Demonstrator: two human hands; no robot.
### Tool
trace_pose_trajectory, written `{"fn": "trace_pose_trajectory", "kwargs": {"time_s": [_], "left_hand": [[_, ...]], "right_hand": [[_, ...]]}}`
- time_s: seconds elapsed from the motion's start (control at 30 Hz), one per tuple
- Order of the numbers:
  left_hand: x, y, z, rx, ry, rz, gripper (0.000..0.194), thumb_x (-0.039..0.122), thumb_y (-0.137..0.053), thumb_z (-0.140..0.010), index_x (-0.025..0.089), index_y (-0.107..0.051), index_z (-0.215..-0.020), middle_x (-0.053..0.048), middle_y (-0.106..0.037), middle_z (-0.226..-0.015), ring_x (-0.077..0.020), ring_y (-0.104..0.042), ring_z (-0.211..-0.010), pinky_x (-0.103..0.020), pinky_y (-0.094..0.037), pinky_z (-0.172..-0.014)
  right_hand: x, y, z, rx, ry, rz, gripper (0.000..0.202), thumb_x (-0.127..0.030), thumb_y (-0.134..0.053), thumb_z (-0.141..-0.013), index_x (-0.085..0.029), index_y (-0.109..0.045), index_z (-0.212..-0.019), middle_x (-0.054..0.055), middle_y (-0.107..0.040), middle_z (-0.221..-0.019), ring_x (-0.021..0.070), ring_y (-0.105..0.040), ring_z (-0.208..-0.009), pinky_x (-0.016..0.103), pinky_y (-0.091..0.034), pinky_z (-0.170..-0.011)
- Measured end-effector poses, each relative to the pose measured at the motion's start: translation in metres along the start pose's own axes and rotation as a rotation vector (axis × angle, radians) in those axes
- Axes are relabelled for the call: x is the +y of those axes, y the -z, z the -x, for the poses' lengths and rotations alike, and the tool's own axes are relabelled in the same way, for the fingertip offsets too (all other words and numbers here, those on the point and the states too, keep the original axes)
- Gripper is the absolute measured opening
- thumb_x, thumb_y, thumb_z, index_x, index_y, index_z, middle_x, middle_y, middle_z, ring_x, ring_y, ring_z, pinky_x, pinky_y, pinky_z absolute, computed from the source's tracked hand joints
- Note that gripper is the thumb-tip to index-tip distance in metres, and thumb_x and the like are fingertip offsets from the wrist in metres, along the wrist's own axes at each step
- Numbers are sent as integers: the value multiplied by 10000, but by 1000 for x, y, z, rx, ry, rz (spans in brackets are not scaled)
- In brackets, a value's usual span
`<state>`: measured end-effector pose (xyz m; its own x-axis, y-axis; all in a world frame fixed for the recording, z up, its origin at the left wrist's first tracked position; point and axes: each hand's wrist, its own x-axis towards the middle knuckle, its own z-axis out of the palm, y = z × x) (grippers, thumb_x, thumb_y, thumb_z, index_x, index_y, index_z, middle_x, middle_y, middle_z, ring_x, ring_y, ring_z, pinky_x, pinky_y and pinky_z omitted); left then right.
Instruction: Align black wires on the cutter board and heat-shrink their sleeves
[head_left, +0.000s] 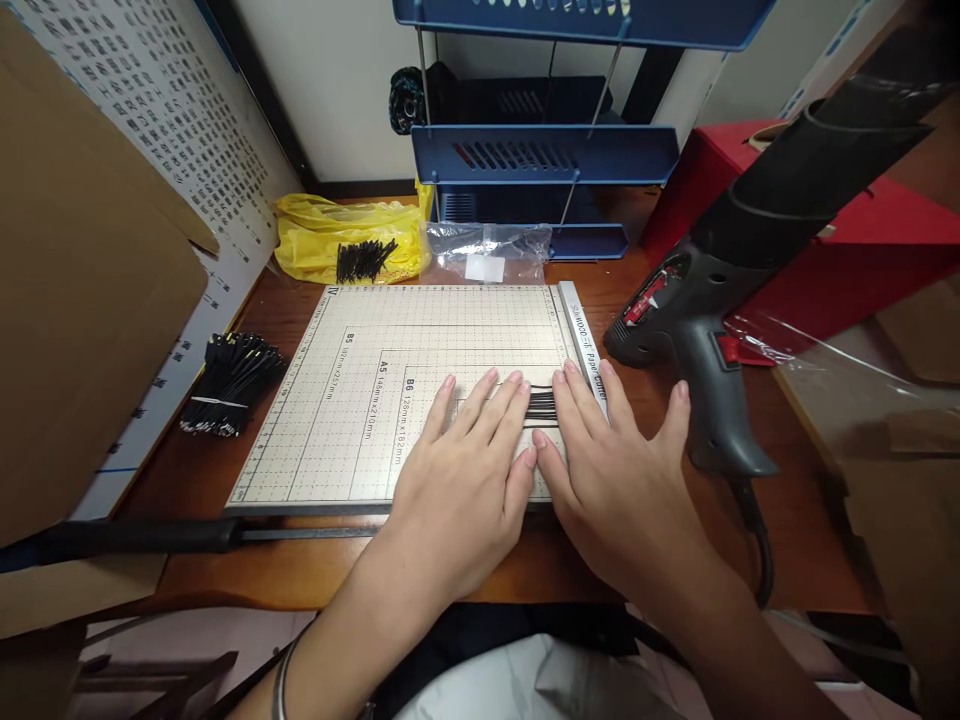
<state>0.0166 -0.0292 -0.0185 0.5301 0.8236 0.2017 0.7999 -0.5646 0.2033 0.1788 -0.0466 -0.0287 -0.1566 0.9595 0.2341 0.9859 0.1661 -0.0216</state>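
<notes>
On the cream gridded board of a paper cutter (330,400), several thin black strands (541,404) lie side by side, partly hidden under my fingers. My left hand (469,470) rests flat over their left part, its fingers stretched out. Flat over their right part lies my right hand (615,460), fingers spread, its fingertips near the cutter's metal edge strip (581,325). The two thumbs nearly touch below the strands. The cutter's black handle (150,536) lies low along the front edge.
A tied bundle of black wires (232,385) lies left of the board. Short black pieces (364,261) sit on a yellow bag (307,240), beside a clear bag (487,250). Behind stands a blue rack (540,155). At right are a heat gun (712,340) and a red box (885,220).
</notes>
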Motion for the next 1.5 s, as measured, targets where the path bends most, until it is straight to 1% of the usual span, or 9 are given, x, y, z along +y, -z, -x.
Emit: {"fn": "trace_pose_trajectory", "kwargs": {"time_s": [0.07, 0.13, 0.27, 0.4, 0.53, 0.67, 0.87, 1.07, 1.5], "left_hand": [[-2, 2, 0, 48, 46, 42, 553, 347, -363, -1096, 120, -357, -1600, -111, -405, -1662, -256, -336, -1566, -535, -238, -1298], [-6, 5, 1, 132, 102, 83, 496, 338, -482, -1062, 148, -471, -1519, -122, -515, -1588, -275, -444, -1496, -544, -227, -1292], [-12, 7, 4, 270, 169, 132, 183, 286, -633, -994, 219, -709, -1146, -68, -746, -1168, -257, -668, -1091, -526, -388, -1160], [-13, 4, 2, 343, 166, 150, 83, 257, -689, -962, 211, -741, -1006, -44, -763, -1014, -261, -650, -953, -484, -493, -942], [-12, 2, 0, 343, 165, 147, 87, 214, -668, -968, 209, -748, -934, -33, -765, -996, -262, -626, -920, -455, -511, -846], [-9, 2, 4, 329, 144, 125, 125, 237, -647, -985, 187, -745, -1042, -57, -765, -1064, -267, -637, -959, -448, -530, -859], [2, -4, 15, 174, 55, -82, 551, 446, -432, -1084, 74, -540, -1476, -137, -559, -1548, -381, -500, -1419, -611, -389, -1161], [5, -6, 18, 72, 22, -178, 631, 514, -255, -1110, 104, -498, -1523, -78, -475, -1612, -368, -440, -1487, -646, -378, -1170], [3, -7, 17, 30, 36, -177, 701, 588, -192, -1098, 131, -439, -1568, -34, -394, -1647, -328, -397, -1525, -635, -365, -1194]], "right_hand": [[0, 0, 0, -2, -1, -4, 598, -343, -232, -1077, -47, -451, -1548, 134, -404, -1627, 401, -338, -1527, 780, -17, -1197], [1, -1, 0, 0, -2, -3, 608, -356, -227, -1080, -37, -444, -1550, 131, -395, -1632, 400, -340, -1524, 769, -16, -1202], [1, -1, 0, -4, 0, 1, 620, -364, -215, -1082, -28, -430, -1557, 126, -379, -1639, 398, -336, -1523, 756, -2, -1207], [0, -1, 0, -4, -8, 4, 626, -368, -184, -1090, -30, -420, -1562, 122, -378, -1642, 395, -331, -1524, 757, -19, -1199], [1, -2, 0, 2, -1, 13, 636, -374, -159, -1096, -27, -409, -1567, 122, -380, -1644, 388, -324, -1528, 749, -19, -1200], [1, -4, 1, 15, 18, 20, 638, -372, -162, -1096, -14, -396, -1570, 135, -384, -1642, 395, -326, -1524, 749, -16, -1197], [2, -5, 2, 19, 28, 23, 625, -350, -171, -1094, -13, -407, -1565, 147, -389, -1640, 404, -329, -1520, 750, -6, -1198], [1, -4, 1, 12, 18, 33, 612, -341, -175, -1094, -31, -416, -1563, 138, -389, -1642, 384, -343, -1516, 745, -54, -1207], [1, 0, 0, -32, 11, 53, 638, -369, -132, -1093, -49, -397, -1577, 115, -357, -1656, 372, -327, -1533, 766, -89, -1198]]}}
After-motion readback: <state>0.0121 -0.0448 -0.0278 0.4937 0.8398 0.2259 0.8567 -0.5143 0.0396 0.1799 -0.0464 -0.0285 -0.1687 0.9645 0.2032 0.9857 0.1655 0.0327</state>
